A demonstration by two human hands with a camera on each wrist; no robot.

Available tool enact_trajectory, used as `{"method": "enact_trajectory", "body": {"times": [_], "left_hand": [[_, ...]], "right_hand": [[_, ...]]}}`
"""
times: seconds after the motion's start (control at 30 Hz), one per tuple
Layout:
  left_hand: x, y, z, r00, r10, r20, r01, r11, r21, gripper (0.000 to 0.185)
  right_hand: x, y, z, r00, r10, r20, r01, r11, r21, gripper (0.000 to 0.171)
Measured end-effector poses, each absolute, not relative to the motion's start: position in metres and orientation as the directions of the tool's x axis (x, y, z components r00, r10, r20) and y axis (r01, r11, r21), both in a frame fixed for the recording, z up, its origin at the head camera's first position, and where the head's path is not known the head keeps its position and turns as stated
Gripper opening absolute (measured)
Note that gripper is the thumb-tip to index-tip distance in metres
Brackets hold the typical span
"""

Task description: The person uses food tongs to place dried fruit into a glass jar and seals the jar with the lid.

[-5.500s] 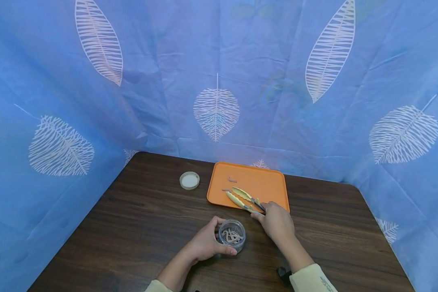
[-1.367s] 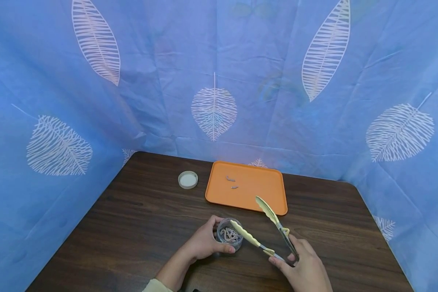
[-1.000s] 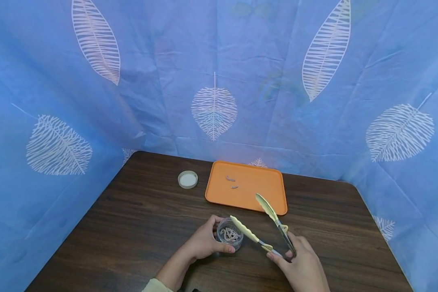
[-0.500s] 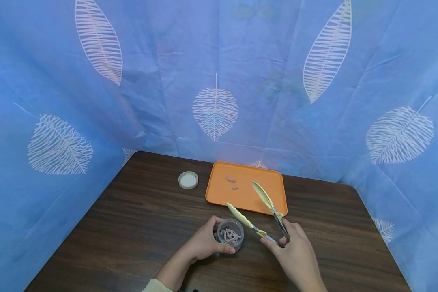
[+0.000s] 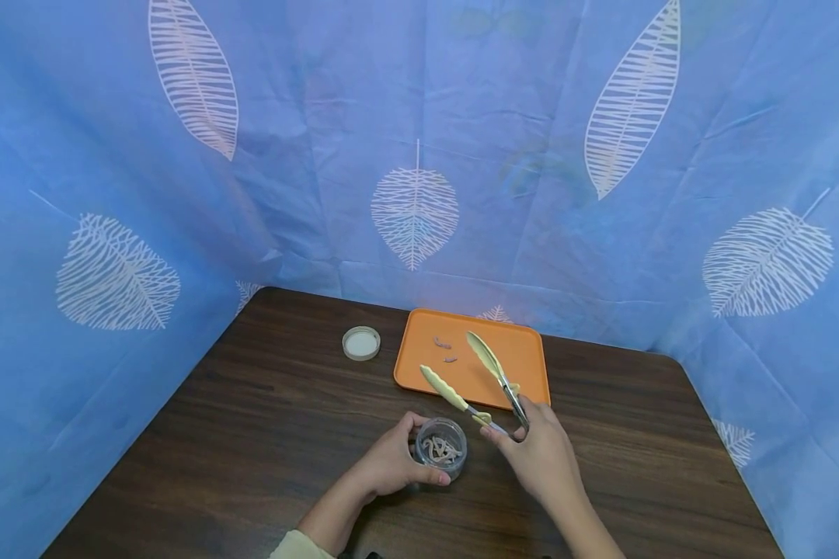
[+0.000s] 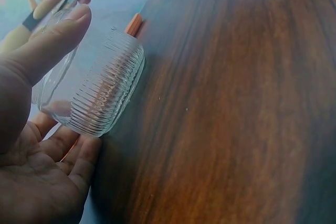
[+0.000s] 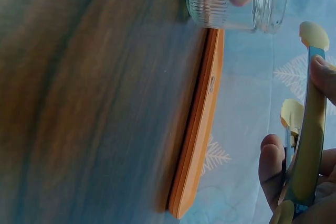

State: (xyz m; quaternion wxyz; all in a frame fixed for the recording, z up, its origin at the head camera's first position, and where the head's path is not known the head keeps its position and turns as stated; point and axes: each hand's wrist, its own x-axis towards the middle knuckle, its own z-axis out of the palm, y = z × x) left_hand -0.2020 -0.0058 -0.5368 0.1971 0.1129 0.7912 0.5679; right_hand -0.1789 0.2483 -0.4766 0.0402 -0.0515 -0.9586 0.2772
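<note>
Tongs (image 5: 453, 394), pinched in the right hand (image 5: 544, 456), hover tips apart near the orange tray (image 5: 520, 353) (the left hand (image 5: 388, 463) grips the jar (image 5: 457, 468)). Probably lining up on a strip (image 5: 442, 343); next calls for straddling it, then squeezing.

Jar (image 5: 456, 469) before tray (image 5: 524, 361), lid (image 5: 360, 343) left of tray, pieces (image 5: 444, 345) on tray (more in jar)

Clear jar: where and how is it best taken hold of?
Probably by the side wall of the jar, from the left, like the left hand: it is round and ribbed, and this leaves the open mouth free for the tongs.
</note>
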Motion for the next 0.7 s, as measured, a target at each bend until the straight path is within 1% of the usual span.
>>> {"method": "enact_trajectory", "body": {"times": [0.2, 0.33, 0.7], "left_hand": [[-0.202, -0.006, -0.535, -0.896, 0.403, -0.186, -0.045, 0.334, 0.941, 0.079], [-0.202, -0.007, -0.534, -0.895, 0.403, -0.190, -0.046, 0.339, 0.940, 0.080], [-0.203, -0.007, -0.535, -0.897, 0.403, -0.183, -0.034, 0.350, 0.936, 0.081]], "right_hand": [[-0.196, 0.250, -0.483, -0.995, 0.090, 0.043, 0.055, 0.855, -0.515, 0.094], [-0.205, 0.252, -0.489, -0.995, 0.094, 0.029, 0.067, 0.865, -0.497, 0.093], [-0.223, 0.253, -0.505, -0.994, 0.099, 0.053, 0.070, 0.917, -0.392, 0.092]]}}
